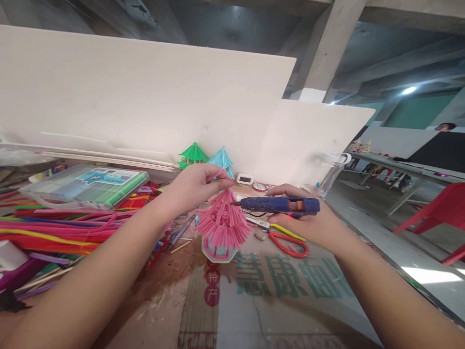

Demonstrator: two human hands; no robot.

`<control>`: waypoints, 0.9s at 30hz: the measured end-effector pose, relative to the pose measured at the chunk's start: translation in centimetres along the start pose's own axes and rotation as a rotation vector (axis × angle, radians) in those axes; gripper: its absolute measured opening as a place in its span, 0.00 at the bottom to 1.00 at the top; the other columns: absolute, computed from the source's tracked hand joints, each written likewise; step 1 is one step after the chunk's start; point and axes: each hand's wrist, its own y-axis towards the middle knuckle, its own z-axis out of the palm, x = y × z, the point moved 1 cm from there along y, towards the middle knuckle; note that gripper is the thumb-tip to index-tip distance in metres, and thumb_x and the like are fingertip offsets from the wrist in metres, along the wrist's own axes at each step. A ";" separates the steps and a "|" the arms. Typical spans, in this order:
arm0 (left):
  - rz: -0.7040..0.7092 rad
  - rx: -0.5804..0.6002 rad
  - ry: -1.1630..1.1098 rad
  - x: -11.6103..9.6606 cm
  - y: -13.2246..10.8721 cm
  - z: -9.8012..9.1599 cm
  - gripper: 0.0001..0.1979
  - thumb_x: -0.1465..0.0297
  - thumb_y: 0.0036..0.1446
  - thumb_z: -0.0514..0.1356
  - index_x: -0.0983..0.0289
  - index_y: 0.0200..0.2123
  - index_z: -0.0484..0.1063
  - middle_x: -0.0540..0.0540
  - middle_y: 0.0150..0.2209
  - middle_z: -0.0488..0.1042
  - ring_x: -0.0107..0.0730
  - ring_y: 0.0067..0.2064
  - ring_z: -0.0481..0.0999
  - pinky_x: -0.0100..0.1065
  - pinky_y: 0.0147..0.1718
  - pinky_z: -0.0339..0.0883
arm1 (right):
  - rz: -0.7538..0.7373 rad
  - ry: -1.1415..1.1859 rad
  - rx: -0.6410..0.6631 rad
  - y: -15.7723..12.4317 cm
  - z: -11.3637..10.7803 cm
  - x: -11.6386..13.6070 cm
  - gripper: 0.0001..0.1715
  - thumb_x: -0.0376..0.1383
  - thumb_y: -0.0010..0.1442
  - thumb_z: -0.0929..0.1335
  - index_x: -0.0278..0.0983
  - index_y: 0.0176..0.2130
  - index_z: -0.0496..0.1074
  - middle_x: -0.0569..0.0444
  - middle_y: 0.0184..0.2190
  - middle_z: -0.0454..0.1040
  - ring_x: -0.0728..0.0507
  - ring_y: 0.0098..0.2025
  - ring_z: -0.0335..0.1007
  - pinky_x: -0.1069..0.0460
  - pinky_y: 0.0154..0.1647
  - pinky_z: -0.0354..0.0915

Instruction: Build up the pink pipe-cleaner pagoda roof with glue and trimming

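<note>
A pink tiered pagoda model (225, 225) stands upright on a pale octagonal base (218, 253) in the middle of the table. Above its top, my left hand (203, 186) pinches a small pink piece (218, 173) between thumb and fingers. My right hand (301, 218) is wrapped round a dark blue glue gun (279, 205), held level. The gun's nozzle points left and lies over the upper roof of the model; whether it touches is not clear. Orange-and-yellow-handled scissors (288, 240) lie just below the right hand.
Green (194, 154) and light blue (221, 159) roofed models stand behind. Coloured pipe cleaners (72, 228) and a clear plastic case (90, 186) fill the left. Farther back are a small digital timer (244, 179) and a clear jar (325, 172). A red chair (436, 208) stands beyond the table, right.
</note>
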 end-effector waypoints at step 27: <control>-0.032 -0.091 0.091 0.6 0.2 -0.2 0.15 0.59 0.55 0.55 0.64 0.29 0.75 0.49 0.25 0.71 0.29 0.27 0.66 0.29 0.26 0.55 | 0.095 -0.083 0.094 -0.3 0.2 0.3 0.20 0.49 0.50 0.71 0.39 0.39 0.73 0.53 0.33 0.78 0.44 0.32 0.73 0.53 0.29 0.67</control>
